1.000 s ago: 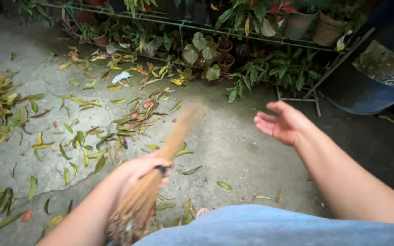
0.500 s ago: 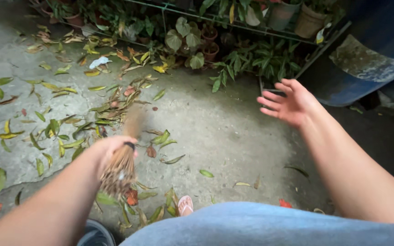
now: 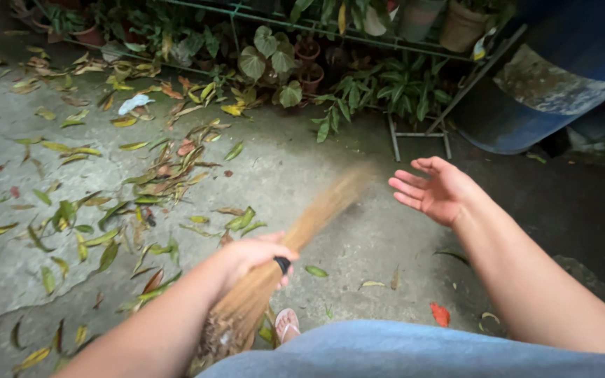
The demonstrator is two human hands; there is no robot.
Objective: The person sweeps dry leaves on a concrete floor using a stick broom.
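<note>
**Left hand grips a stick broom over a leaf-covered concrete floor**

The left hand is closed tight around a broom made of thin brown sticks. The fingers wrap the bundle just beside a dark band, so the hand holds it firmly. The thick bound end of the broom points back toward the person, near the blue cloth at the bottom edge, and the thin tips reach forward and to the right, above the floor. The tips look blurred, and I cannot tell if they touch the ground.

The right hand holds nothing. It is open, palm turned up and to the left, with the fingers spread a little and slightly bent. It hangs in the air, apart from the broom tips.

On the grey concrete floor many fallen leaves lie, yellow, green and brown, mostly on the left side. One red leaf lies near the right forearm. A foot in a pink sandal shows just under the broom handle.

At the far side stands a metal rack with potted plants on it and below it. A large blue barrel stands at the right, beside the rack.
</note>
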